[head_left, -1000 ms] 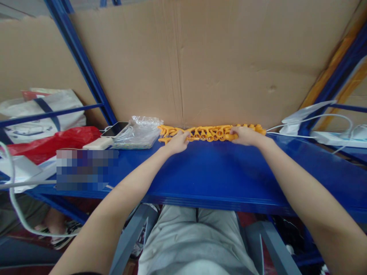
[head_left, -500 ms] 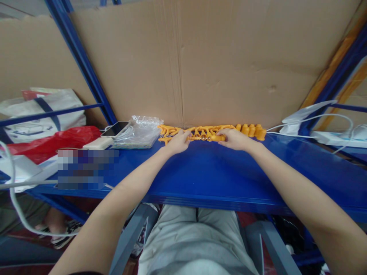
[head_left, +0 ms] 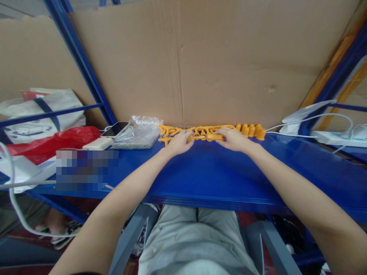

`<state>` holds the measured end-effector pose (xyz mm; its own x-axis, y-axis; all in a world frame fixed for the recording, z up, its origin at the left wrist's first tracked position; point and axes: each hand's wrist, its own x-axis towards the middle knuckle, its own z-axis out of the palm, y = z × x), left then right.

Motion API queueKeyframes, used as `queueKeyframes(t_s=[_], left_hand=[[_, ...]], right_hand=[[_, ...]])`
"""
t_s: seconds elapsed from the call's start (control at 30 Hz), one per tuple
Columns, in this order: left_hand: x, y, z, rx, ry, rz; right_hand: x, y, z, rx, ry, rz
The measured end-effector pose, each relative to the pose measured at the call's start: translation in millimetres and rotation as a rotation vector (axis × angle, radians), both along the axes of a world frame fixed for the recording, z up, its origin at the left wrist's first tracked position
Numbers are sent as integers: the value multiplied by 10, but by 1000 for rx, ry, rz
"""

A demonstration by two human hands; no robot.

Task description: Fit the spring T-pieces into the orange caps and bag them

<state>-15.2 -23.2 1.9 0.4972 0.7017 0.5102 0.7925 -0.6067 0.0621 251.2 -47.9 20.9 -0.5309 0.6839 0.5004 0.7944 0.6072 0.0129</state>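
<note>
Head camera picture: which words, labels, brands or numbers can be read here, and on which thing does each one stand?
No text can be read.
White bag with dark strap: dark print, too small and blurred to read.
Pixelated patch on the blue shelf: blurred, unreadable.
Orange plastic parts under the left hand and right hand: no marking shows.
Cardboard sheet: plain.

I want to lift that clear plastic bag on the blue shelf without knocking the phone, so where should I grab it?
Probably pinch the crumpled top of the clear plastic bag from the front right. The loose, raised folds there offer purchase, while the phone and white cable lie against its left side and the cardboard sheet blocks the back.
</note>
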Motion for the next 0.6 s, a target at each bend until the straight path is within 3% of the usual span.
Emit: queueKeyframes(t_s=[0.37, 0.6], left_hand=[[16, -32, 35, 60, -164, -88], [5, -18, 28, 76, -208, -102]], right_hand=[[-45, -8, -67, 23, 92, 84], [-55, 74, -114, -49, 258, 152]])
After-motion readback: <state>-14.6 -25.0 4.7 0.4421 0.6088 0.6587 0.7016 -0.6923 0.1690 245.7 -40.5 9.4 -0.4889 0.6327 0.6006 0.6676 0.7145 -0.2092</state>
